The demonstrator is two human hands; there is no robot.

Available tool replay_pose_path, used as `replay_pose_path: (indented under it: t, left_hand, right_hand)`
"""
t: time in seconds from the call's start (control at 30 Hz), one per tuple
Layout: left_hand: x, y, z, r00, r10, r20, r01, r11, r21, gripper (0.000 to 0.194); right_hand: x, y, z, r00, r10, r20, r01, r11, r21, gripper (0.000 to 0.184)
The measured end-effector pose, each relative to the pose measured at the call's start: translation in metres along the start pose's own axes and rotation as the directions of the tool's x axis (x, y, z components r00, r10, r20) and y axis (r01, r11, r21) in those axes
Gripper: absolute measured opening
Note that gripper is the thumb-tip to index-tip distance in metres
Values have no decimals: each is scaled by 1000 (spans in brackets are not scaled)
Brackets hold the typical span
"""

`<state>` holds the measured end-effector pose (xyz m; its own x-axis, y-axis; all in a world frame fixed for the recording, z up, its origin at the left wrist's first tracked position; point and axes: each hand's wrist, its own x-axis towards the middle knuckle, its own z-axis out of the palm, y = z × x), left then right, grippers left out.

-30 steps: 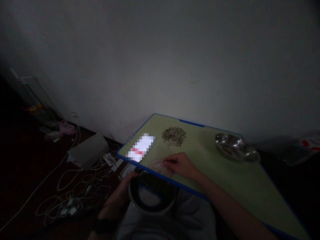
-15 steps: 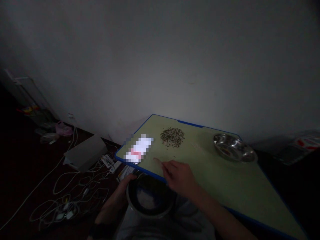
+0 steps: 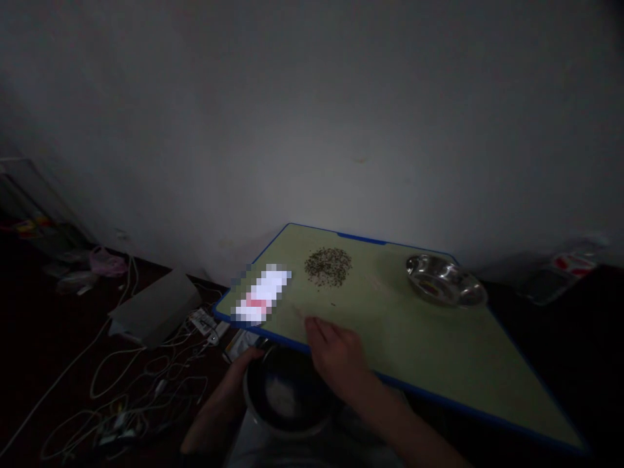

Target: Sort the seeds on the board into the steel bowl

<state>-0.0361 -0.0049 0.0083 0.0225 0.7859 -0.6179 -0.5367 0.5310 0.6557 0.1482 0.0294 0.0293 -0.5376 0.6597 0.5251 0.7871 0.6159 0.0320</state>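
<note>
My left hand (image 3: 240, 374) is closed on the left rim of a dark round bowl (image 3: 253, 406), with the thumb at the edge and the other fingers hidden. The bowl is in my lap below the board's near edge, and something pale shows inside it. My right hand (image 3: 336, 354) is pinched over the near edge of a pale green board (image 3: 390, 331) with a blue rim. A faint, thin thing shows at its fingertips, too blurred to name. Beyond it, a patch of small dark and light grains (image 3: 328, 266) lies spread on the board.
A shiny steel basin (image 3: 446, 281) stands at the board's right. A lit phone (image 3: 263, 296), pixelated, lies at its left corner. On the left floor are tangled cables (image 3: 121, 403), a grey box (image 3: 156, 309) and a pink bag (image 3: 108, 261). A wall (image 3: 341, 130) rises behind.
My right hand has shifted slightly left and toward me. The whole view has drifted a little, so the board and basin appear further left. My left hand still grips the bowl.
</note>
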Motion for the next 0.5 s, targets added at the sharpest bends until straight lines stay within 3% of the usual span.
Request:
replay_pose_path:
  t: [0.13,0.27,0.4,0.5]
  left_hand:
    - [-2,0,6,999,-27,48,26,999,24,14]
    - [4,-4,8,998,-55,29,54,998,39,15]
    - [16,-15,-1,997,-55,50,52,996,74,14]
    - [19,-22,-5,996,-48,69,41,994,100,11]
  right_hand:
    - [-3,58,-20,958,284,-28,-273,940,205,27]
    - [2,106,-26,906,393,160,-422,803,420,27]
    - [2,117,-18,874,413,256,-485,693,534,31]
    - [2,113,-16,867,422,265,-496,671,551,30]
